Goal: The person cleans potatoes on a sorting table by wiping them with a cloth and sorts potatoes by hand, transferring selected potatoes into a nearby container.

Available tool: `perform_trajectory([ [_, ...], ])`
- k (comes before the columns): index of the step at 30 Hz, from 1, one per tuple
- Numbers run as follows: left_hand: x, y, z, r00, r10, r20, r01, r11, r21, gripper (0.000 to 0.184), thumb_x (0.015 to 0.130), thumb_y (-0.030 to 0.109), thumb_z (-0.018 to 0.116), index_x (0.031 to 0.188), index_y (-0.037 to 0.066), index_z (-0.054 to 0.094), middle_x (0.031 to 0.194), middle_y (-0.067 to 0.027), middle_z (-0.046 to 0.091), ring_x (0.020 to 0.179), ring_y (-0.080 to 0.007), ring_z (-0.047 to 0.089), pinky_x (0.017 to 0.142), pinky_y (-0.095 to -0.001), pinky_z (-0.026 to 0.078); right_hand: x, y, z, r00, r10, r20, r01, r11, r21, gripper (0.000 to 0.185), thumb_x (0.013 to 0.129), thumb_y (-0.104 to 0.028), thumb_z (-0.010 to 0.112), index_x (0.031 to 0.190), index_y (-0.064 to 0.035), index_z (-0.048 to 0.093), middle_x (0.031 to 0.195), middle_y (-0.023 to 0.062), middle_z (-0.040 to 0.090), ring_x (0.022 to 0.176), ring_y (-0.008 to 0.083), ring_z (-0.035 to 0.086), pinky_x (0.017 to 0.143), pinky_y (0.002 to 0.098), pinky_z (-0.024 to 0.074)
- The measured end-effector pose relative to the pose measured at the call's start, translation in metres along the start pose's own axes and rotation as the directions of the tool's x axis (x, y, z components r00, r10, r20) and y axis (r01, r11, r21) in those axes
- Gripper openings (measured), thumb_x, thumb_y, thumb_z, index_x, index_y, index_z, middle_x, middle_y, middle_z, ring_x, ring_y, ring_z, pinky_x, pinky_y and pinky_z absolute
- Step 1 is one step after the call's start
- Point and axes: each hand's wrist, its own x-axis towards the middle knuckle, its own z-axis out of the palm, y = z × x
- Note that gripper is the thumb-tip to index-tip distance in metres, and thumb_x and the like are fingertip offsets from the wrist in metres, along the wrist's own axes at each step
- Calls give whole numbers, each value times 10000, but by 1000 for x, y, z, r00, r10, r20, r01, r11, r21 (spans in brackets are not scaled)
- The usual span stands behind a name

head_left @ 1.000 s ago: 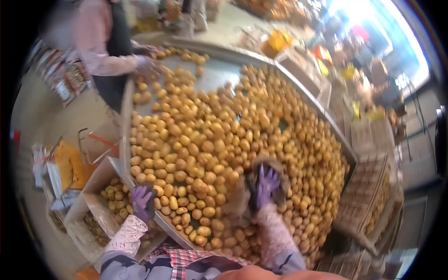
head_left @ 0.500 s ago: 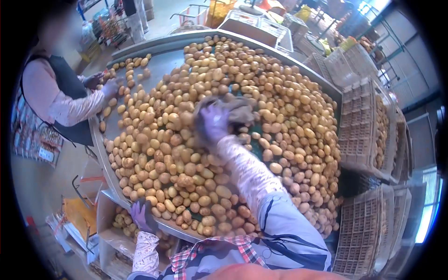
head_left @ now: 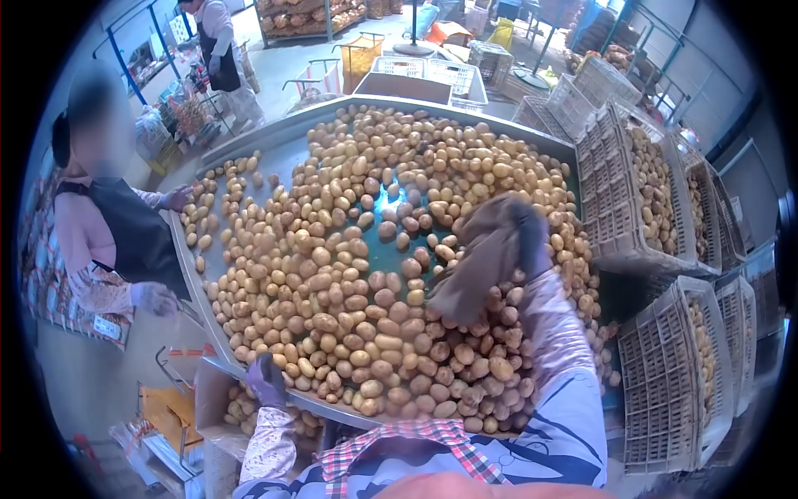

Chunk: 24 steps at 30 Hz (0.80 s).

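My right hand (head_left: 534,241), in a purple glove with a dark palm, is closed on a brown-grey cloth (head_left: 482,258). The cloth hangs over the potatoes (head_left: 332,283) on the right half of the sorting table, blurred by motion. Potatoes are heaped across most of the table, with a patch of green surface (head_left: 391,254) showing in the middle. In a matching glove, my left hand (head_left: 267,382) grips the table's metal rim (head_left: 332,407) at the near left, beside a box of potatoes (head_left: 241,407) below it.
A co-worker in a dark apron (head_left: 137,233) stands at the left, one gloved hand at the table edge. Tilted plastic crates (head_left: 611,183) of potatoes line the right side, with another crate (head_left: 665,391) nearer. White crates (head_left: 461,79) stand beyond the far rim. Another person (head_left: 220,50) is behind.
My right hand has swept the cloth rightward from mid-table, and more green surface shows there. My left hand stays at the rim. The co-worker has lowered one hand from the table.
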Motion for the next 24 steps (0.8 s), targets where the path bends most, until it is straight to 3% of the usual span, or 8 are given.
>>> perform_trajectory([
  [2, 1, -3, 3, 999, 36, -14, -34, 995, 99, 164, 809, 84, 581, 918, -20, 646, 886, -185, 655, 841, -371, 618, 800, -444, 488, 44, -23, -26, 974, -223, -46, 226, 930, 291, 181, 953, -131, 480, 940, -54, 643, 867, 10, 624, 783, 105, 573, 730, 256, 487],
  [4, 1, -4, 7, 999, 48, -18, -45, 989, 141, 166, 813, 96, 578, 914, -17, 644, 881, -189, 653, 831, -376, 615, 790, -446, 486, 89, -18, -55, 927, -351, -136, 303, 911, -281, 340, 955, -298, 547, 1159, -30, 592, 1074, 89, 633, 961, 195, 610, 845, 309, 483],
  [7, 6, 6, 4, 998, 51, 20, -54, 975, 215, 163, 826, 92, 556, 931, -5, 633, 903, -193, 644, 864, -391, 600, 793, -457, 477, 167, 76, -105, 848, -525, 74, 258, 285, -923, 672, 881, -479, 604, 1399, -93, 421, 1358, 160, 492, 1252, 295, 471, 1009, 444, 388],
  [10, 2, 3, 7, 1000, -21, 10, 19, 989, 148, 183, 874, 134, 550, 960, -2, 637, 940, -177, 647, 874, -383, 597, 816, -475, 456, 182, 121, -58, 967, -63, -246, -252, -124, -960, 1092, 633, -712, 685, 1506, -274, 196, 1543, 96, 249, 1413, 340, 217, 1064, 639, 211],
  [11, 1, -3, 8, 996, -78, 47, 72, 990, 121, 184, 879, 136, 550, 966, 0, 639, 955, -172, 647, 896, -378, 595, 839, -475, 450, 200, 138, -55, 954, -288, -80, -124, -137, -983, 1023, 613, -676, 716, 1457, -236, 341, 1468, 129, 389, 1356, 337, 349, 1050, 571, 305],
  [14, 7, 15, 2, 972, -205, 113, 189, 972, 137, 195, 865, 88, 554, 1021, -7, 625, 1043, -176, 630, 992, -357, 569, 908, -450, 428, 238, 150, -31, 998, -59, 19, 43, 434, -900, 804, 669, -486, 745, 1349, -145, 484, 1286, 149, 558, 1200, 325, 518, 987, 453, 407],
  [22, 3, 7, -1, 982, -129, 138, 102, 977, 186, 208, 864, 89, 558, 1041, 0, 621, 1066, -186, 623, 1009, -374, 566, 910, -473, 423, 176, 147, 157, 963, 2, 270, 262, 241, -935, 671, 716, -574, 691, 1268, -225, 537, 1389, 167, 430, 1250, 385, 442, 991, 498, 384],
  [24, 4, 8, -1, 991, -65, 118, 39, 977, 208, 202, 877, 128, 545, 1027, 20, 629, 1059, -185, 622, 1001, -378, 570, 898, -474, 427, 156, 172, 192, 961, -24, 277, 255, 469, -846, 759, 709, -582, 703, 1350, -239, 485, 1408, 187, 406, 1288, 393, 409, 1022, 486, 369],
])
